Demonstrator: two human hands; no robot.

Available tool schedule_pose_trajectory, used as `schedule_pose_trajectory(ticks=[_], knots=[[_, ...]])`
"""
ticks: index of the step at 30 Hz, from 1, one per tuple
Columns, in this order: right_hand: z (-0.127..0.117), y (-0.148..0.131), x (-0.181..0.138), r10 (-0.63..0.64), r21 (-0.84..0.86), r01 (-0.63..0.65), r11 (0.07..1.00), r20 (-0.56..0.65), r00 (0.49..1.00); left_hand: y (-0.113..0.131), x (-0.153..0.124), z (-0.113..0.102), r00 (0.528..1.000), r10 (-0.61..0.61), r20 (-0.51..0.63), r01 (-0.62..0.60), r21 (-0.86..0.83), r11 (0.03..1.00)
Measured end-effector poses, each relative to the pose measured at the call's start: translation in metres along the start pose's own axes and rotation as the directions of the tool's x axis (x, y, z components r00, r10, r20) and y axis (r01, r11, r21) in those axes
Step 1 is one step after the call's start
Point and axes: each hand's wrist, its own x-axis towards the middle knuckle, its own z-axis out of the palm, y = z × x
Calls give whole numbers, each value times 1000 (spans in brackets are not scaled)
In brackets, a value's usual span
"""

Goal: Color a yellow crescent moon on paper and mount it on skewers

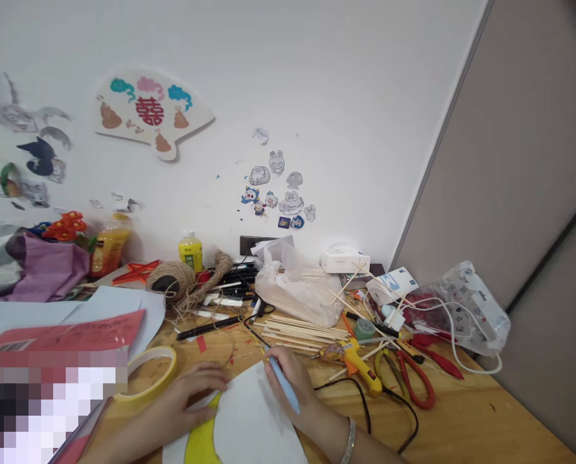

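My left hand (198, 393) lies on the paper with its fingers stretched out, pressing near the edge of a yellow piece (201, 444). A white sheet with a curved edge (254, 415) overlaps that yellow piece, and more white paper shows beneath. My right hand (295, 377) is closed around a slim light blue pen (284, 381), held at a slant over the sheet's upper right edge. Its tip is too small to make out clearly. Left of my left hand stands a yellow roll of tape (147, 370), close to the forearm.
A yellow glue gun (363, 367) and its black cord lie right of my right hand, beside red-handled scissors (413, 380). Behind are wooden sticks (302, 332), a plastic bag (292, 290), a twine ball (172, 280) and markers. A red packet (70, 335) covers papers at left.
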Motion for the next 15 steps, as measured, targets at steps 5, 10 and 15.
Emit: schedule_pose_trajectory(ticks=[5, 10, 15], knots=[[0, -2, 1, 9, -8, -9, 1000, 5, 1000, 1, 0, 1, 999, -34, 11, 34, 5, 999], [2, -1, 2, 2, -12, -2, 1000, -1, 1000, -2, -2, 0, 994, -97, 47, 96, 21, 995], [3, 2, 1, -14, -6, 14, 1000, -6, 1000, 2, -2, -1, 990, -120, 69, 118, 28, 993]])
